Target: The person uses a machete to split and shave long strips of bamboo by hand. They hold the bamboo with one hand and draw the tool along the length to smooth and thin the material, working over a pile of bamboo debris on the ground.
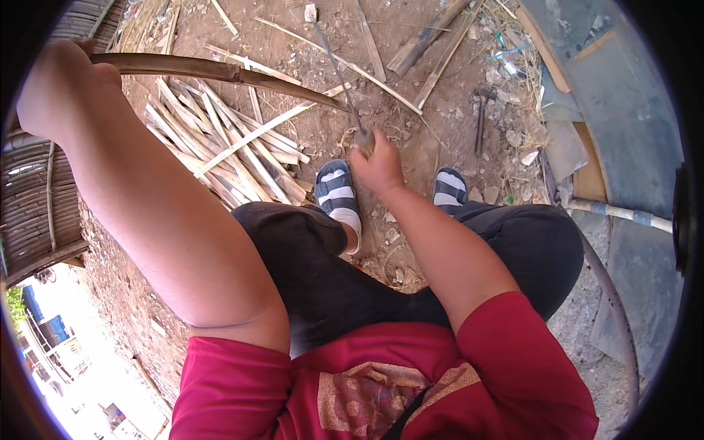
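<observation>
My left hand (55, 92) is raised at the upper left, closed around the end of a long curved bamboo strip (220, 72) that runs rightward over the ground. My right hand (378, 165) grips the wooden handle of a thin-bladed knife (339, 70); its blade points up and away, meeting the tip of the strip near the middle. Below the hands are my knees in dark trousers and my feet in striped sandals (336, 192).
A pile of split bamboo slats (227, 143) lies on the dirt left of my feet. A hammer (480, 117) rests on the ground at right, near scrap boards (433, 37) and grey sheet material (623, 110). A woven bamboo panel (29, 198) stands at far left.
</observation>
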Tool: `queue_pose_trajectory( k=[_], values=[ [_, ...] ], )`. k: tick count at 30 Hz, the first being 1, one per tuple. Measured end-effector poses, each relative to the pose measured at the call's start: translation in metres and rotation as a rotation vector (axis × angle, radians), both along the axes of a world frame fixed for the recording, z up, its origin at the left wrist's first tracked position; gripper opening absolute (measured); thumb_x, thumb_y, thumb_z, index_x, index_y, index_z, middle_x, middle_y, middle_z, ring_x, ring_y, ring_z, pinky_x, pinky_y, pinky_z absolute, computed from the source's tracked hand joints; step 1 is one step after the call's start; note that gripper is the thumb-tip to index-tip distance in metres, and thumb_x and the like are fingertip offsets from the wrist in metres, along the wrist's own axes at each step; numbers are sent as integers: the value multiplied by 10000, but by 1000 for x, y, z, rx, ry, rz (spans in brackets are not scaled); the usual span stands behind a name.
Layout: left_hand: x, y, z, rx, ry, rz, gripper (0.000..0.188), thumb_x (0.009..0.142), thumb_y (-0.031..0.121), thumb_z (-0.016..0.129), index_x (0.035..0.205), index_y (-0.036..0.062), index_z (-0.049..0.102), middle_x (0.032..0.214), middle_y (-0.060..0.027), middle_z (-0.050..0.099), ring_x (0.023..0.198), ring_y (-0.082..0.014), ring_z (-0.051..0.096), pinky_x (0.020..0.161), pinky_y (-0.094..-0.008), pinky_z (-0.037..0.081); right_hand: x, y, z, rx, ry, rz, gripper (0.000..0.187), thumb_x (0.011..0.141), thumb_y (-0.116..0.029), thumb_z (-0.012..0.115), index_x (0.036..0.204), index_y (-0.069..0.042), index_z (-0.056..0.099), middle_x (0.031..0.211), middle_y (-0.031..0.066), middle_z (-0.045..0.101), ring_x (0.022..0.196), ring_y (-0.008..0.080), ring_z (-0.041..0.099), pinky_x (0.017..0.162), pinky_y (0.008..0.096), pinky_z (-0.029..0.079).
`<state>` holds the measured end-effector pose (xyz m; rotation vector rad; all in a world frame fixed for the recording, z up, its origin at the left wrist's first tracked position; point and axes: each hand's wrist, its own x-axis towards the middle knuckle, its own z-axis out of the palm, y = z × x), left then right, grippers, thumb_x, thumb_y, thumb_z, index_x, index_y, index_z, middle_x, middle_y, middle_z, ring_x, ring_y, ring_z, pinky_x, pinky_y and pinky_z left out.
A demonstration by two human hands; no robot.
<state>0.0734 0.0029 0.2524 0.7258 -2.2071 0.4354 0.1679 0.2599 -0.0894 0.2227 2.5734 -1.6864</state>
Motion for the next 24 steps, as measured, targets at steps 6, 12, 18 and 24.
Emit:
queue_pose_trajectory(
  k=[6, 12, 18, 24],
  values=[
    [-5, -27, -13, 167, 435, -491, 325, 875, -84, 492, 1165, -74, 639, 988, -130, 755, 892, -168, 716, 687, -259, 557, 27, 25, -73, 302, -355, 128, 447, 790, -258, 706, 1129, 26, 642, 925, 272, 708, 932, 434, 695, 802, 475, 547],
    [7, 42, 7, 1001, 814, -697, 391, 949, 30, 516, 1321, -89, 508, 1006, -203, 726, 923, -228, 713, 585, -286, 497, 11, 30, -33, -152, -628, 88, 303, 818, -211, 670, 1015, 20, 655, 792, 168, 679, 587, 257, 636, 519, 405, 487],
    [4, 43, 5, 1106, 996, -662, 387, 908, 40, 641, 1291, -3, 613, 1061, -138, 742, 952, -203, 718, 663, -270, 532, -50, 44, 54, 207, -422, 287, 405, 813, -297, 680, 1095, -7, 662, 996, 232, 715, 977, 404, 692, 840, 475, 531],
    [6, 40, 3, 1001, 876, -656, 383, 902, -14, 563, 1284, -28, 594, 1025, -143, 736, 934, -206, 718, 687, -267, 553, -33, 9, 41, -73, 57, -3, 422, 827, -273, 691, 1158, -25, 608, 1022, 269, 693, 1014, 449, 667, 884, 504, 520]
  ],
)
